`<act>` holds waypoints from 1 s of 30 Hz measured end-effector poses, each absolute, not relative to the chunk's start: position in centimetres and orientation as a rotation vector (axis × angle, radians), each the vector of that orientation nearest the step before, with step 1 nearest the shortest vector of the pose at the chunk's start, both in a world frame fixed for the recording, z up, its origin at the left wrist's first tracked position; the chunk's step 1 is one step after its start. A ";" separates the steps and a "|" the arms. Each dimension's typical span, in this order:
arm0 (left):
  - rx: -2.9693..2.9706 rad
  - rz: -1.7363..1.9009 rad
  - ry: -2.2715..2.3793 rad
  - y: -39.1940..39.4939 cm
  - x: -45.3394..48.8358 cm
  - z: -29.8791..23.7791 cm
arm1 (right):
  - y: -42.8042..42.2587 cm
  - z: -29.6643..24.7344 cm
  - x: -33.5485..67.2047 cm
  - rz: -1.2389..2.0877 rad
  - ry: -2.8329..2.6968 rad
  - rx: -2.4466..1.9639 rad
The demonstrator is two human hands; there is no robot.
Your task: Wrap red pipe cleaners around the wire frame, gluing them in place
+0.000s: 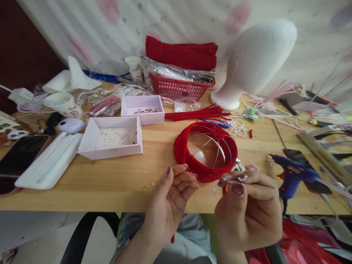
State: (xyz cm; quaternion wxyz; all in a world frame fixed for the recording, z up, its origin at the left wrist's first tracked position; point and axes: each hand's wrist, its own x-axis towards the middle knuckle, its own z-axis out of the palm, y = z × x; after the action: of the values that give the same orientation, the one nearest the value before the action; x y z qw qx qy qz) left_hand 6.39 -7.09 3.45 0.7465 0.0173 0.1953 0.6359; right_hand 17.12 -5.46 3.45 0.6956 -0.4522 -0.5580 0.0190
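My left hand (172, 200) is palm up, its fingers loosely curled and apart, with nothing visible in it. My right hand (250, 209) pinches thumb against fingers around something tiny and see-through that I cannot make out. Just beyond both hands stands a round wire frame (180, 146) wrapped in fuzzy red material, with thin bare wires crossing inside and a red disc (217, 132) at its far side. A pair of scissors (238, 165), partly hidden, lies between the frame and my right hand.
A blue glue gun (291, 174) lies to the right. Behind the frame are red pipe cleaners (192, 113), a red basket (178, 88) and a white foam head (255, 58). A box of pearl beads (114, 152) and a white power bank (48, 161) occupy the left.
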 end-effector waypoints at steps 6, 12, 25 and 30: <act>0.062 1.344 0.379 -7.1 5.9 3.6 | -5.2 4.1 17.5 0.364 -1.460 -1.006; 0.139 1.338 0.399 -7.8 5.7 4.1 | -5.3 3.8 18.5 0.493 -1.600 -1.082; 0.111 1.342 0.428 -8.2 5.8 4.9 | -7.0 4.3 19.4 0.726 -1.570 -1.069; 0.095 1.329 0.418 -8.3 5.7 4.9 | -6.9 4.3 19.7 0.895 -1.152 -1.033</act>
State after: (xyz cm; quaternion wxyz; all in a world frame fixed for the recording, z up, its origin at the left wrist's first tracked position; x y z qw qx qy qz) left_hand 5.70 -8.35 4.90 0.7662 0.0439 0.1922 0.6116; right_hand 19.68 -6.94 4.34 0.6266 -0.4503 -0.5025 0.3902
